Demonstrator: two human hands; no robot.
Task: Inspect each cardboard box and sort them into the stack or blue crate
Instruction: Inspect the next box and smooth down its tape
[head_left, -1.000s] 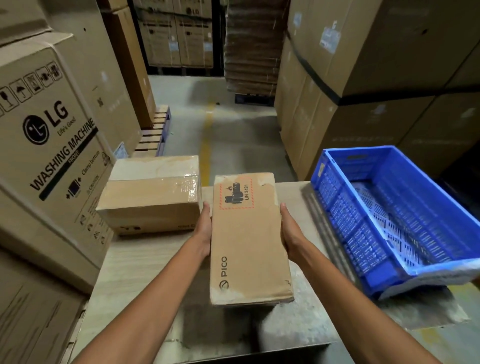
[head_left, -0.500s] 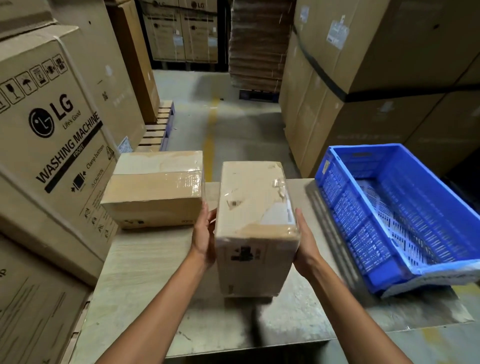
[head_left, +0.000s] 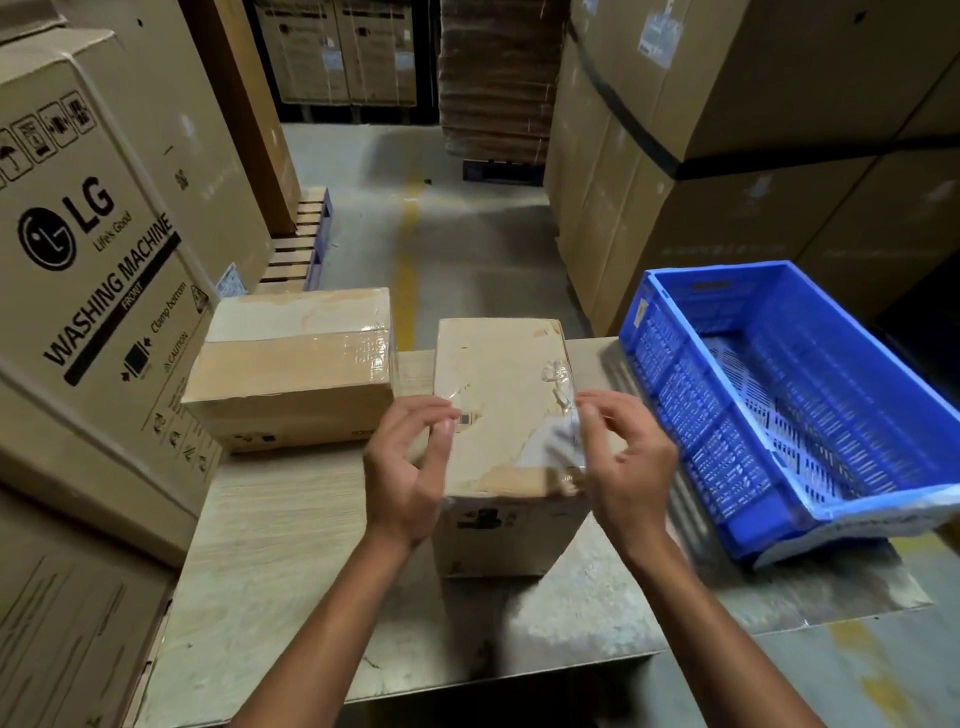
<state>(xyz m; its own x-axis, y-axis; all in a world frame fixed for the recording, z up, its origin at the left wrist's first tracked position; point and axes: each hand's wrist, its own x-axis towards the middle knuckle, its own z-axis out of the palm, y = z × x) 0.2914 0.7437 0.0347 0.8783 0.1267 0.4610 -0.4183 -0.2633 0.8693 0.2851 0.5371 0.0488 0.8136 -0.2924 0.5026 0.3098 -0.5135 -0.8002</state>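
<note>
Reaching in from 6 o'clock over the near edge of the counter (head_left: 291, 545): two bare forearms. Dead centre on the counter, a box (head_left: 498, 395) standing on end, with torn clear tape and a small barcode label on its top face and a dark printed mark on the near face. At the box's 9 o'clock, the left grip (head_left: 410, 467), fingers loosely curled and spread from the thumb, tips by the top left edge, clasping nothing. At its 3 o'clock, the right grip (head_left: 623, 467), likewise loosely curled and holding nothing; blurred, so contact with the box impossible to tell. At 10 o'clock, on the counter near the box, a taped box (head_left: 296, 374) lying flat. At 2 o'clock, a blue crate (head_left: 675, 384), tilted on the counter's right edge. At 9 o'clock, beside the counter, an LG carton (head_left: 93, 270). Farther off at 11 o'clock, a pallet (head_left: 301, 244); at 12, a yellow line (head_left: 408, 249) on the floor; at 1 o'clock, stacked cartons (head_left: 727, 182).
</note>
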